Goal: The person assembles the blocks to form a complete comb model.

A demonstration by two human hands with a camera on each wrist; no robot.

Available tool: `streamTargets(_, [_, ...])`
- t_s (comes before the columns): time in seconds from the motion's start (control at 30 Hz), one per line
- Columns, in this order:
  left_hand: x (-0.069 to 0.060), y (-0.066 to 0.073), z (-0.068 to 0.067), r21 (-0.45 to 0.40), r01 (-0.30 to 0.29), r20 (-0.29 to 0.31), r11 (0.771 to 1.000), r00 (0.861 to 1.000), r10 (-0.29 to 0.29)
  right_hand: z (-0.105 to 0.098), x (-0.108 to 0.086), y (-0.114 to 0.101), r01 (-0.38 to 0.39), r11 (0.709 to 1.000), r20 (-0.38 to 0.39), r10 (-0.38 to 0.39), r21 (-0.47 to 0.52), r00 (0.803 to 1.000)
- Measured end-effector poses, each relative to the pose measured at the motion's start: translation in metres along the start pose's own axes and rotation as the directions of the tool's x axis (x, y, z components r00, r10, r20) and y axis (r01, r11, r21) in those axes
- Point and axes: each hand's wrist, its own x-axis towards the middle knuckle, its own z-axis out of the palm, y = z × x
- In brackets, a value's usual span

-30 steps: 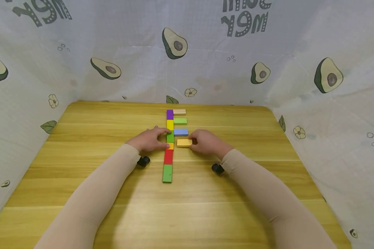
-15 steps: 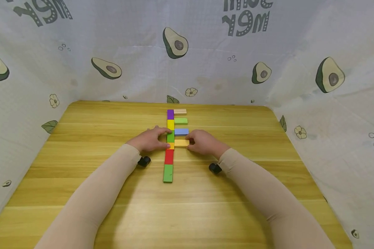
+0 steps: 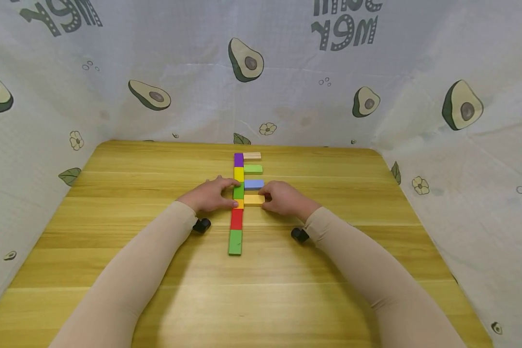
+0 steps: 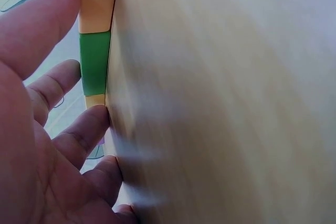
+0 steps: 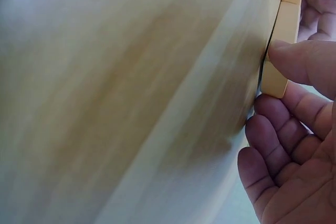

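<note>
A straight column of flat wooden blocks runs away from me on the table: green (image 3: 235, 242), red (image 3: 237, 219), orange (image 3: 240, 204), a second green (image 3: 239, 192), yellow (image 3: 239, 174) and purple (image 3: 239, 160). My left hand (image 3: 206, 195) steadies its left side, thumb at the orange block and a fingertip at the second green one. Between thumb and finger my right hand (image 3: 284, 199) pinches the right end of a light-orange block (image 3: 253, 200), whose left end meets the column's orange block. In the right wrist view, that light-orange block (image 5: 286, 22) lies flat on the table.
Beyond the pinched block, a blue block (image 3: 254, 184), a light-green block (image 3: 253, 169) and a plain wood block (image 3: 252, 156) stick out rightward from the column, with gaps between them. A printed cloth (image 3: 191, 58) hangs behind the wooden table (image 3: 261, 295).
My right hand has slid the light-orange block left until it meets the column, closing the small gap seen a second ago. The left hand has stayed in place.
</note>
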Motion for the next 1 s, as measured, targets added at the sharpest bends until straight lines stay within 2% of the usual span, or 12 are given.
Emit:
streamTargets(0.63, [-0.002, 0.001, -0.002, -0.016, 0.011, 0.011, 1.0, 1.0, -0.011, 0.001, 0.003, 0.002, -0.02, 0.999, 0.024, 0.019, 0.043, 1.0])
streamTargets(0.73, [-0.003, -0.001, -0.002, -0.03, 0.02, 0.003, 0.999, 1.0, -0.02, 0.001, 0.001, 0.005, 0.005, 0.999, -0.009, -0.005, 0.051, 1.0])
streamTargets(0.83, [-0.002, -0.006, -0.002, -0.06, 0.009, -0.033, 0.998, 0.999, -0.011, -0.001, -0.005, 0.01, 0.012, 0.997, -0.078, -0.006, 0.079, 0.997])
streamTargets(1.0, [-0.007, -0.017, -0.011, -0.076, -0.011, -0.114, 0.997, 0.993, 0.002, -0.007, -0.02, 0.029, -0.03, 0.993, -0.196, 0.051, 0.111, 0.979])
